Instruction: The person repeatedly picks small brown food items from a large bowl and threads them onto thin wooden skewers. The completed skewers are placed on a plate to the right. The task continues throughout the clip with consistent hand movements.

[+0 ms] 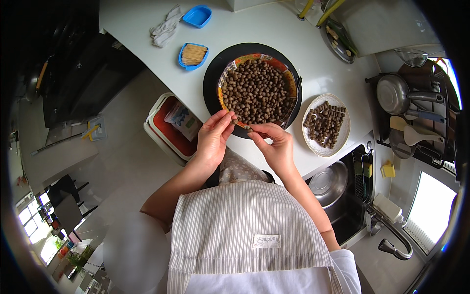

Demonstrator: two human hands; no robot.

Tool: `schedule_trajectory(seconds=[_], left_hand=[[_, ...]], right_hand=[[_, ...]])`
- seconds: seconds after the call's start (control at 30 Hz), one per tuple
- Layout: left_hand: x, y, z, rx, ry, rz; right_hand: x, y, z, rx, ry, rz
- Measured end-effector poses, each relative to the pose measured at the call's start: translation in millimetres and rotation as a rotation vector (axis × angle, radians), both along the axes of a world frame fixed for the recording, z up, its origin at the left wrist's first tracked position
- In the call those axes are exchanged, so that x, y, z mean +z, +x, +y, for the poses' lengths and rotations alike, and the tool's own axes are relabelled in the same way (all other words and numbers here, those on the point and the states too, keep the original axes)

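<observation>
My left hand (214, 136) pinches a small, round brown bulbil-like piece (234, 121) between thumb and fingers, over the near rim of a large patterned bowl (221, 92). Close by, my right hand (273, 141) grips another small brown piece (250, 130) at its fingertips; whether a toothpick joins the two is too small to tell. Many similar brown pieces (257, 88) fill the bowl, which stands on a round black base (211, 106). To the right, a white oval plate (311, 147) carries more of them, partly lined up in short rows (332, 126).
Toothpicks (194, 54) fill a blue box (191, 67); its blue lid (198, 16) and a crumpled white cloth (166, 27) lie beyond. A lined bin (156, 125) stands below the counter's left edge. A sink with a metal basin (328, 183) and a loaded dish rack (415, 106) are right.
</observation>
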State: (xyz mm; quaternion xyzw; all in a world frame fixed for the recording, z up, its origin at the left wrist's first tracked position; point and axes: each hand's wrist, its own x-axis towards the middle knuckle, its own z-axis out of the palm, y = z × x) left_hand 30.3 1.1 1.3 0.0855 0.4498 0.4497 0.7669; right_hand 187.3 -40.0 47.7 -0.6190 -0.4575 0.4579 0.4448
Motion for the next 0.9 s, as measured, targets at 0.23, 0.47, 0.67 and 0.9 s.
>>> schedule_trajectory(seconds=[0.23, 0.47, 0.67, 0.9], left_hand=[[1.7, -0.5, -0.4, 0.010, 0.002, 0.021], [3.5, 0.2, -1.3, 0.018, 0.007, 0.045], [9.2, -0.4, -2.0, -0.038, -0.042, 0.091], [6.1, -1.1, -3.4, -0.058, -0.017, 0.106]], right_hand=[[-1.1, -5.0, 2.8, 0.014, 0.009, -0.046], [-0.1, -9.1, 2.9, 0.010, 0.039, -0.065], [-0.2, -7.3, 2.4, -0.016, 0.048, -0.088], [3.1, -8.0, 4.5, -0.018, 0.109, -0.149]])
